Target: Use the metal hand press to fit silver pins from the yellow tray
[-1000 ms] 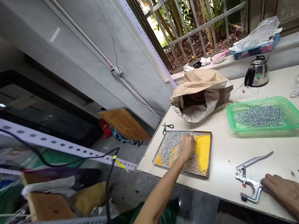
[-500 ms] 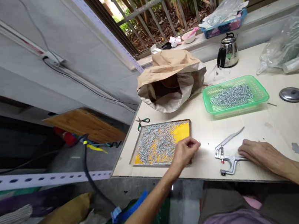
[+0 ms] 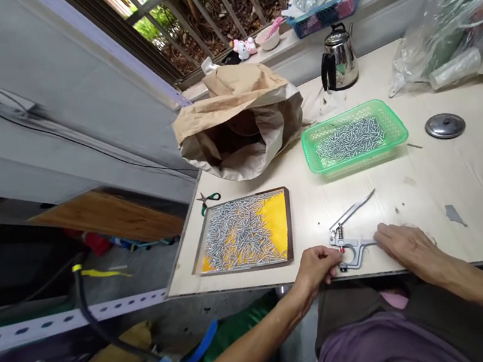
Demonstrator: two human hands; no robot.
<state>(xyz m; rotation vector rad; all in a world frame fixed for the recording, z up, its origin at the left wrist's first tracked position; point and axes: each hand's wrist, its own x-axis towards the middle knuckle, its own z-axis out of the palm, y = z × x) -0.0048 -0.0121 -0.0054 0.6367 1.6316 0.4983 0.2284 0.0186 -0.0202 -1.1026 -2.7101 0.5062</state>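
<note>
A pair of silver snap pliers (image 3: pixel 357 251) lies on the table near its front edge, its upper handle raised and its jaw towards the left. My right hand (image 3: pixel 408 247) has its fingers closed on the end of the lower handle. My left hand (image 3: pixel 320 266) is beside the jaw, thumb and fingertips pinched together; what they hold is too small to make out. Left of it sits a shallow tray (image 3: pixel 290 222) lined with yellow, with many small silver metal pieces (image 3: pixel 235 233) spread over it. Similar pieces (image 3: pixel 351 139) lie in a green plastic basket (image 3: pixel 314 164) behind the pliers.
An open brown paper bag (image 3: pixel 237 94) stands behind the tray, near green-handled scissors (image 3: pixel 208 198). Farther back are a steel kettle (image 3: pixel 341 60), a round lid (image 3: pixel 445 125) and clear plastic bags (image 3: pixel 448 47). The table edge (image 3: pixel 257 286) runs close to my body.
My left hand has moved right from beside the tray to the jaw of the pliers. My right hand stays at the handle. The view has shifted right.
</note>
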